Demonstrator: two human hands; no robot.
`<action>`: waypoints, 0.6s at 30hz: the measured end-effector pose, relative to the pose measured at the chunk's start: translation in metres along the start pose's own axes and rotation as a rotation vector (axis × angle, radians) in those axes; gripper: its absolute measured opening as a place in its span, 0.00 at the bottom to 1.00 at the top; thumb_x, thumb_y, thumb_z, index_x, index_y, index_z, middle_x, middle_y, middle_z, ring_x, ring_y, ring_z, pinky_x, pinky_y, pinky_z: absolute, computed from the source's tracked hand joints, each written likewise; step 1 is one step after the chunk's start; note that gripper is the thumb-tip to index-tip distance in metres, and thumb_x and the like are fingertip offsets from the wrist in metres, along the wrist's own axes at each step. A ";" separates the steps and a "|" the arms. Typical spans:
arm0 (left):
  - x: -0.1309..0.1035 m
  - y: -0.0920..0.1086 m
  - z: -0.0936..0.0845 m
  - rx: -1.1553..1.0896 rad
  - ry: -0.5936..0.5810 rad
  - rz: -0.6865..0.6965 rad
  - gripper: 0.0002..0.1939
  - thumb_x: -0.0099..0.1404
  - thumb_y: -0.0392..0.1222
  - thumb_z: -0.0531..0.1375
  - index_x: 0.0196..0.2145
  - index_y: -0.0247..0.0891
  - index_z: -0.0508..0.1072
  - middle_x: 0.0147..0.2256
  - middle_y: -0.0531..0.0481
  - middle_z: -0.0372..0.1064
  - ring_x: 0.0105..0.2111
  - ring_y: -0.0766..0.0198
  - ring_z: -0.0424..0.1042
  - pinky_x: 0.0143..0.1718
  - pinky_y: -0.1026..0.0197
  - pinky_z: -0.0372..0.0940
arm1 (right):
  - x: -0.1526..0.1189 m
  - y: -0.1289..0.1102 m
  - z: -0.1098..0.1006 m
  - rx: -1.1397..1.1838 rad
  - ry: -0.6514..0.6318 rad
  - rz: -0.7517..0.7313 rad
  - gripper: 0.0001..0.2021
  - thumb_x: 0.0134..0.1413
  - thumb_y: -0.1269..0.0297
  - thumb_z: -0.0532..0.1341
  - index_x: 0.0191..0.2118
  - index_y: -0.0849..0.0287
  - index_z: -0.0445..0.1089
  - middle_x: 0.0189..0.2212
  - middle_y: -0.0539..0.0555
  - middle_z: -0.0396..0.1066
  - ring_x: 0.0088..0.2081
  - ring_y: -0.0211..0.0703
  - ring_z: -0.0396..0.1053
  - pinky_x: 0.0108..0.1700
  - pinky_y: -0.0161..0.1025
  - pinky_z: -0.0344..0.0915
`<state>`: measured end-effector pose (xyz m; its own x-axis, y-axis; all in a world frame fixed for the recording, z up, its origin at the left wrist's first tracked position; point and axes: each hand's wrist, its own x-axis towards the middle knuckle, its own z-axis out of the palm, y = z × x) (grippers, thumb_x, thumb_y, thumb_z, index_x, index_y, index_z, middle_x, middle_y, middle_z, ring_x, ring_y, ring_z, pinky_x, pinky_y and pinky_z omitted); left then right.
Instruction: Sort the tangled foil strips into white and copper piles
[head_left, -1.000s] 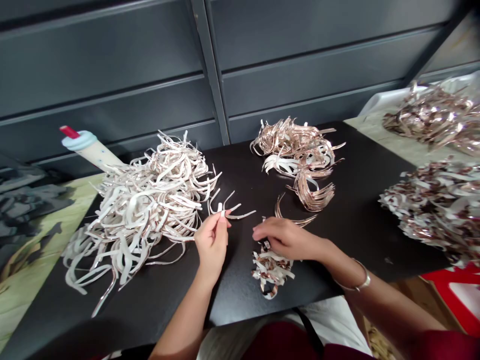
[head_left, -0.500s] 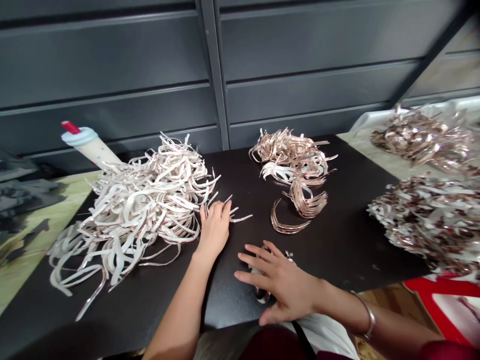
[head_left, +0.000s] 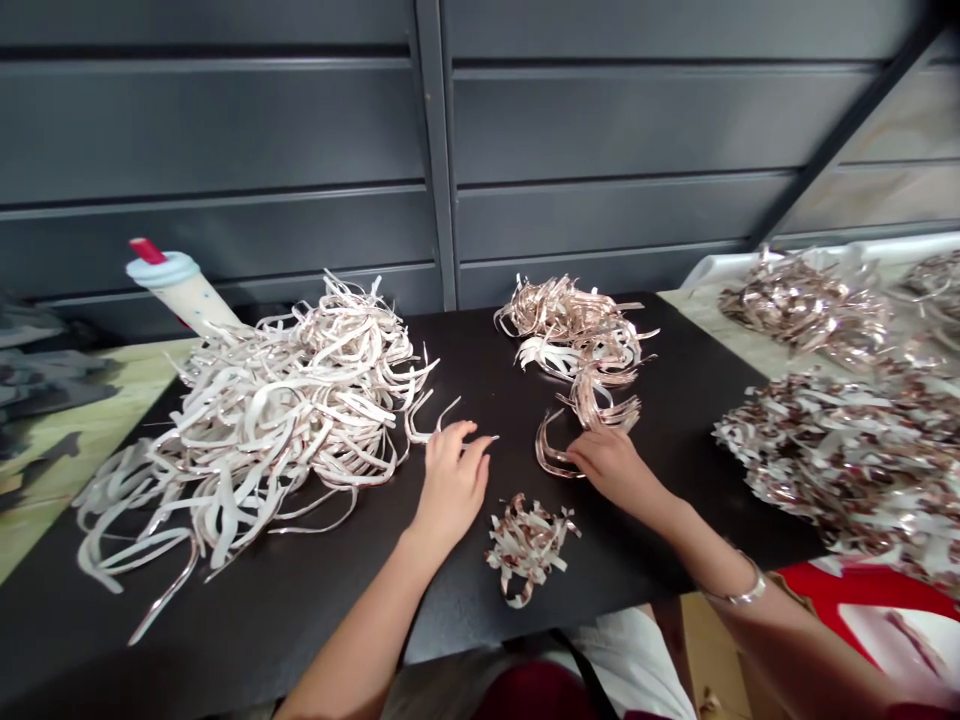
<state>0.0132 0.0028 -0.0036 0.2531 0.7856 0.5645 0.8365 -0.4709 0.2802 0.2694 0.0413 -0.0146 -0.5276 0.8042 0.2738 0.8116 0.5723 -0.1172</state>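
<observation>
My left hand (head_left: 456,480) is over the black table, fingers loosely apart and bent, beside a few thin loose strips (head_left: 421,415) at the edge of the big white strip pile (head_left: 292,400). A strip's end shows by its fingertips, but I see no grip on it. At right, my right hand (head_left: 613,472) has its fingers pinched together at a small curved bundle of rose-gold strips (head_left: 547,445). Just behind are another curved bundle (head_left: 589,395) and a heap of shiny rose-gold strips (head_left: 562,310). A small crinkled tuft (head_left: 529,545) lies between my forearms.
A white cup (head_left: 187,290) with a pale blue lid and red top leans behind the white pile. Crinkled strips (head_left: 847,460) are heaped at the right edge, with shiny rose-gold bundles (head_left: 802,300) behind. A grey panelled wall (head_left: 300,130) borders the table's (head_left: 285,610) back.
My right hand has moved forward from above the small tuft to the curved rose-gold bundle and closed its fingers there. My left hand has shifted slightly right and nearer me.
</observation>
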 end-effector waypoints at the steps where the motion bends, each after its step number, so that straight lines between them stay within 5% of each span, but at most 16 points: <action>1: -0.002 0.003 0.002 -0.039 -0.012 0.011 0.11 0.65 0.33 0.52 0.43 0.36 0.71 0.46 0.40 0.64 0.49 0.53 0.64 0.51 0.45 0.59 | 0.001 -0.002 -0.001 0.006 0.048 0.000 0.15 0.63 0.68 0.50 0.29 0.61 0.70 0.26 0.55 0.71 0.33 0.45 0.66 0.39 0.41 0.58; 8: -0.009 0.010 0.006 -0.211 -0.087 -0.024 0.11 0.65 0.33 0.52 0.42 0.36 0.71 0.44 0.41 0.65 0.47 0.55 0.64 0.49 0.48 0.63 | 0.012 -0.023 -0.014 0.138 0.482 0.051 0.10 0.64 0.66 0.49 0.35 0.59 0.66 0.26 0.55 0.70 0.28 0.44 0.66 0.36 0.41 0.62; 13: -0.005 0.012 0.003 -0.424 -0.104 -0.146 0.11 0.64 0.35 0.53 0.43 0.35 0.71 0.44 0.41 0.66 0.47 0.56 0.65 0.51 0.50 0.61 | 0.034 -0.057 -0.016 0.280 0.368 -0.174 0.12 0.65 0.66 0.48 0.35 0.61 0.67 0.25 0.54 0.71 0.27 0.41 0.67 0.31 0.37 0.62; 18: -0.001 0.011 -0.001 -0.986 -0.063 -0.581 0.11 0.63 0.44 0.56 0.40 0.35 0.70 0.32 0.48 0.70 0.31 0.64 0.69 0.34 0.61 0.65 | 0.052 -0.076 -0.008 0.368 0.263 -0.352 0.15 0.65 0.63 0.47 0.36 0.62 0.69 0.26 0.55 0.71 0.27 0.41 0.67 0.31 0.37 0.64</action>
<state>0.0220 -0.0033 -0.0006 0.0004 0.9930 0.1180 0.0971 -0.1175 0.9883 0.1828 0.0383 0.0164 -0.6318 0.5153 0.5790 0.4328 0.8543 -0.2879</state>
